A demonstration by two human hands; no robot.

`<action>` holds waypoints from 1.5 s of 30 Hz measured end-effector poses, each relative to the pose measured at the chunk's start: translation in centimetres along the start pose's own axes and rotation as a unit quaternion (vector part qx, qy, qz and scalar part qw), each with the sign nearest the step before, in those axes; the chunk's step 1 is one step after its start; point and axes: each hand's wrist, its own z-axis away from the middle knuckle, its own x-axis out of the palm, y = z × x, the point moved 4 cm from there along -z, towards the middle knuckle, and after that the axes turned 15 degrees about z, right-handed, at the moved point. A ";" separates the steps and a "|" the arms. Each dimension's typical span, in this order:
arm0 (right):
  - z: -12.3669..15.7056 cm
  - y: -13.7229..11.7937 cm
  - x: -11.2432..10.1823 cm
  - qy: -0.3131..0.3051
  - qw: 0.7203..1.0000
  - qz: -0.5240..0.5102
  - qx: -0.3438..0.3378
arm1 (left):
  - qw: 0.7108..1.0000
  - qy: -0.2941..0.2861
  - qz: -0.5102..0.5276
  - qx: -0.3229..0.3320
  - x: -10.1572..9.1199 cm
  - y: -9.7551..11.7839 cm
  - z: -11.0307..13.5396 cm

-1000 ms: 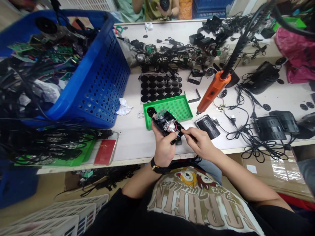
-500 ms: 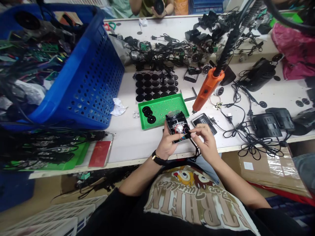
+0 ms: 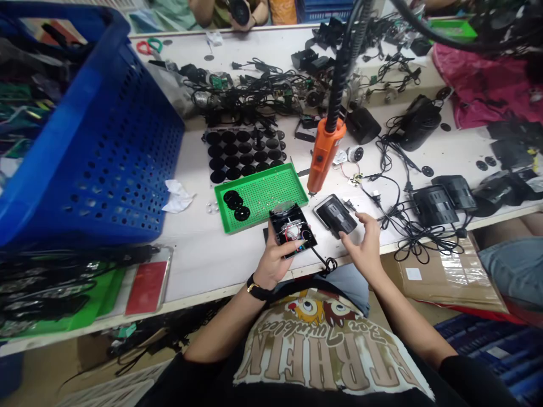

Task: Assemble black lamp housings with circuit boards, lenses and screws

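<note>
My left hand (image 3: 274,263) grips an open black plastic housing (image 3: 292,229), its thumb lying over the near edge. Inside it show red and blue wires and a pale round part, and a black cable leaves its lower side. Thumb and fingers spread apart, my right hand (image 3: 363,244) is beside a black slotted cover (image 3: 336,215) lying on the table. The thumb tip is at the cover's near edge; whether it touches cannot be told. Just behind the cover hangs an orange electric screwdriver (image 3: 324,158), its bit pointing down.
A green perforated tray (image 3: 224,223) with several black discs lies left of the housing, with a sheet of black discs (image 3: 231,148) behind it. A large blue basket (image 3: 139,124) stands left. Tangled cables (image 3: 419,243) and black housings (image 3: 435,204) lie right. Across the table, a person's hands hold a round black part.
My right hand has left the housing's wires, opened and moved right to the cover. My left hand still holds the housing. The whole view has shifted.
</note>
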 end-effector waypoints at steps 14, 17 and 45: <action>-0.1 1.1 3.3 -0.049 0.996 0.073 -0.034 | 0.997 0.032 0.060 0.030 0.6 -1.2 0.5; 0.4 1.2 1.6 -0.047 0.997 0.053 -0.014 | 0.996 0.046 0.072 0.007 0.7 -1.7 0.7; 2.9 -9.4 -1.2 -0.044 0.993 -0.060 -0.091 | 0.981 0.053 0.120 0.142 0.5 -2.8 1.3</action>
